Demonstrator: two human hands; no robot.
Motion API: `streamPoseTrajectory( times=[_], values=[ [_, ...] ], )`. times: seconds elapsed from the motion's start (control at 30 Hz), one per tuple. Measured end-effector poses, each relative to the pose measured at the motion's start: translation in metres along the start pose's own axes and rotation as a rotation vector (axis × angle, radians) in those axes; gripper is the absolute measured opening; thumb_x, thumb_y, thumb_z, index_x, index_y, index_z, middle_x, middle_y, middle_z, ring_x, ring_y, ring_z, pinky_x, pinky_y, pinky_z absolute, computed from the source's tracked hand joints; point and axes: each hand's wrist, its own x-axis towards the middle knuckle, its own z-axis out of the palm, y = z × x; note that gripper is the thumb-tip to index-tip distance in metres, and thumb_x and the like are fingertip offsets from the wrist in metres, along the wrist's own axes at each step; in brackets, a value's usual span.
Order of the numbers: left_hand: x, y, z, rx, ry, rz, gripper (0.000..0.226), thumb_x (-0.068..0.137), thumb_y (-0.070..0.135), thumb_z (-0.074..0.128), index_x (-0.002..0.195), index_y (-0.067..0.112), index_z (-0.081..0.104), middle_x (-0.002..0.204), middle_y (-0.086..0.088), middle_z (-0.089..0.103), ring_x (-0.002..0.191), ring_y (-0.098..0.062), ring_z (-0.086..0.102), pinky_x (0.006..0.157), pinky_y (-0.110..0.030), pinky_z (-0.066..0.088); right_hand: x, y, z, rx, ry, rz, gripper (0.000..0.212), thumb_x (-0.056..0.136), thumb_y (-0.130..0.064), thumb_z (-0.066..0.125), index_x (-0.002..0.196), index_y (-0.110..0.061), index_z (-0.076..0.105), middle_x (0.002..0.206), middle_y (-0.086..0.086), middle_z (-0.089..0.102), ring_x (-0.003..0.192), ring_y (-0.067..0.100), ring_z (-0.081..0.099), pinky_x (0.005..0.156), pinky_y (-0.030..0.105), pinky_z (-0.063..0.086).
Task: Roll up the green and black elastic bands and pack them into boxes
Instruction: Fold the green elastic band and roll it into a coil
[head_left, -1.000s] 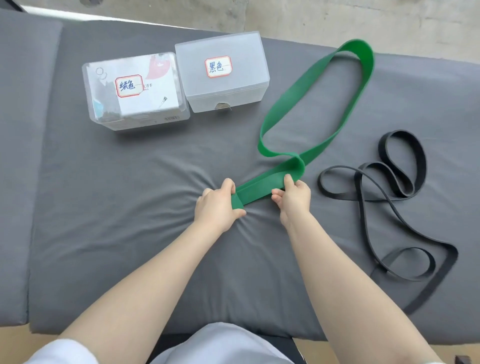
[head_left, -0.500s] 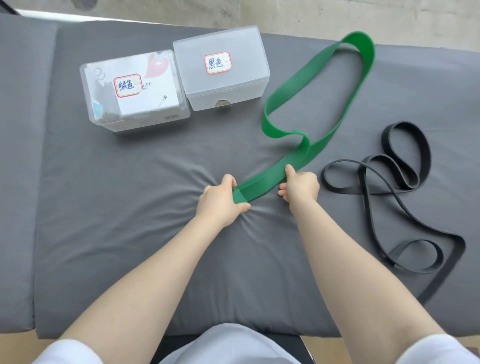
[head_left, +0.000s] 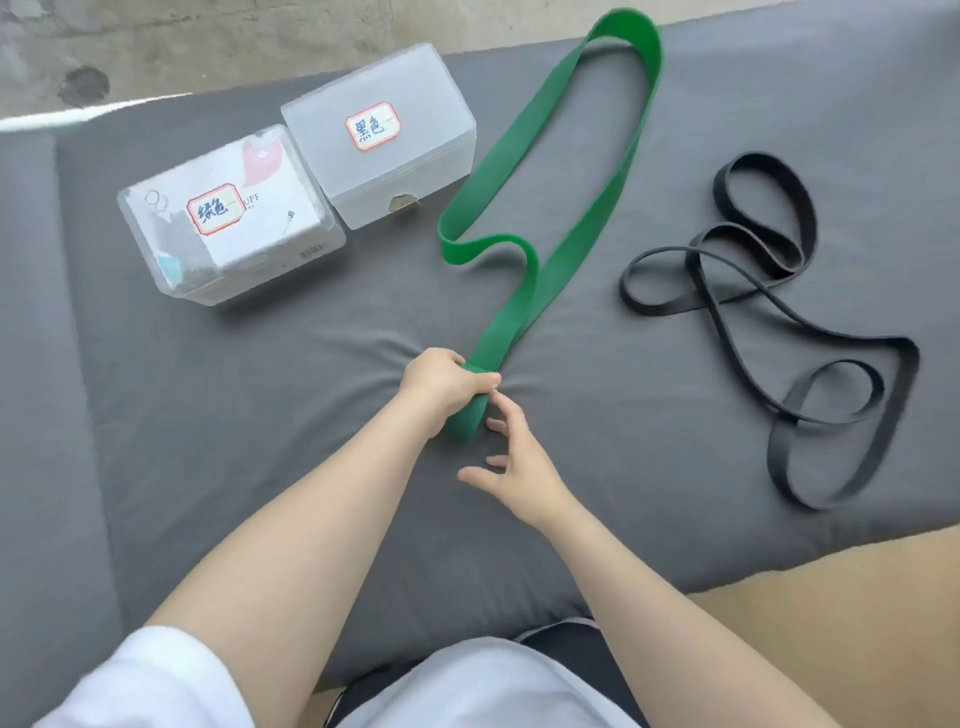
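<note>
The left hand (head_left: 441, 382) gripped the near end of the green band (head_left: 535, 291), apparently folded, on the grey mattress (head_left: 260, 415), while the right hand (head_left: 519, 462) hovered slack-fingered and empty beside it; being light, limp and springy, the band needed pinching at the fold.

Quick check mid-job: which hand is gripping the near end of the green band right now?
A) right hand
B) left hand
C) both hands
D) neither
B: the left hand is curled round the folded near end of the green band, while the right hand sits beside it with fingers spread, holding nothing.
</note>
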Motion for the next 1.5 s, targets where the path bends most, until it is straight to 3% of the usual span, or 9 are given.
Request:
streamPoseTrajectory(
  times=[0.13, 0.3, 0.53, 0.9, 1.07, 1.17, 1.27, 1.43, 1.5],
  values=[
    [-0.012, -0.01, 0.009, -0.054, -0.12, 0.002, 0.024, 0.076, 0.03, 0.075, 0.073, 0.015, 0.056, 0.1, -0.012, 0.068, 0.096, -0.025, 0.066, 0.091, -0.039, 0.052, -0.013, 0.004, 0.013, 0.145, 0.24, -0.04, 0.078, 0.078, -0.008, 0.071, 0.133, -0.031, 0.021, 0.135, -0.013, 0.04, 0.1, 0.007, 0.058, 0.084, 0.03, 0.053],
    [-0.027, -0.038, 0.028, -0.071, -0.312, -0.045, 0.036, 0.085, 0.033, 0.065, 0.105, 0.003, 0.067, 0.103, -0.011, 0.07, 0.091, -0.022, 0.066, 0.079, -0.029, 0.053, -0.046, 0.019, 0.002, 0.015, 0.234, 0.048, 0.074, 0.077, -0.019, 0.073, 0.135, -0.04, 0.034, 0.126, -0.014, 0.048, 0.089, 0.01, 0.064, 0.081, 0.022, 0.05],
    [-0.031, -0.064, 0.027, -0.184, -0.414, -0.048, 0.036, 0.088, 0.01, 0.048, 0.123, 0.014, 0.055, 0.122, -0.002, 0.062, 0.116, -0.015, 0.055, 0.103, -0.03, 0.037, -0.049, 0.029, 0.006, 0.038, 0.258, 0.115, 0.063, 0.074, -0.034, 0.069, 0.127, -0.046, 0.037, 0.108, -0.002, 0.059, 0.074, 0.023, 0.066, 0.083, 0.034, 0.053],
    [-0.021, -0.056, 0.047, -0.263, -0.118, 0.175, 0.025, 0.089, 0.038, 0.056, 0.105, 0.022, 0.067, 0.104, 0.002, 0.067, 0.097, -0.017, 0.059, 0.095, -0.041, 0.047, -0.023, 0.004, -0.012, -0.041, 0.365, 0.261, 0.069, 0.087, -0.051, 0.05, 0.144, -0.033, 0.016, 0.074, -0.01, 0.062, 0.068, 0.013, 0.069, 0.083, 0.039, 0.052],
    [-0.015, -0.041, 0.035, -0.253, -0.233, 0.234, 0.029, 0.092, 0.037, 0.051, 0.12, 0.03, 0.058, 0.114, 0.005, 0.065, 0.1, -0.013, 0.06, 0.092, -0.029, 0.048, -0.002, -0.016, -0.034, -0.055, 0.428, 0.37, 0.068, 0.085, -0.059, 0.045, 0.142, -0.027, 0.023, 0.096, 0.004, 0.065, 0.063, 0.017, 0.069, 0.087, 0.038, 0.051],
    [-0.016, -0.051, 0.027, -0.187, -0.347, 0.316, 0.062, 0.087, 0.017, 0.063, 0.141, 0.028, 0.035, 0.128, 0.004, 0.055, 0.119, -0.011, 0.051, 0.104, -0.029, 0.04, 0.011, -0.03, -0.047, -0.025, 0.463, 0.426, 0.07, 0.08, -0.061, 0.052, 0.134, -0.021, 0.034, 0.102, 0.005, 0.065, 0.059, 0.018, 0.068, 0.083, 0.037, 0.053],
    [-0.007, -0.048, 0.033, -0.051, -0.255, 0.453, 0.064, 0.087, 0.008, 0.06, 0.142, 0.027, 0.034, 0.139, 0.01, 0.042, 0.13, -0.011, 0.039, 0.108, -0.029, 0.035, 0.027, -0.036, -0.051, -0.063, 0.573, 0.476, 0.053, 0.083, -0.062, 0.05, 0.114, -0.019, 0.046, 0.102, 0.001, 0.062, 0.075, 0.024, 0.068, 0.082, 0.037, 0.051],
    [0.003, -0.04, 0.038, -0.186, -0.248, 0.423, 0.047, 0.093, 0.014, 0.052, 0.138, 0.024, 0.043, 0.138, 0.011, 0.05, 0.122, 0.001, 0.048, 0.108, -0.023, 0.034, 0.024, -0.027, -0.054, 0.106, 0.634, 0.125, 0.019, 0.092, -0.03, 0.053, 0.105, -0.018, 0.059, 0.112, 0.001, 0.058, 0.094, 0.011, 0.057, 0.088, 0.027, 0.045],
    [0.008, -0.033, 0.031, -0.218, -0.256, 0.405, 0.038, 0.093, 0.016, 0.052, 0.13, 0.026, 0.052, 0.125, 0.007, 0.061, 0.114, -0.006, 0.056, 0.106, -0.025, 0.038, 0.011, -0.02, -0.051, 0.166, 0.524, 0.007, 0.033, 0.089, -0.017, 0.057, 0.122, -0.023, 0.052, 0.124, -0.006, 0.05, 0.098, 0.003, 0.056, 0.089, 0.022, 0.046]
  ],
)
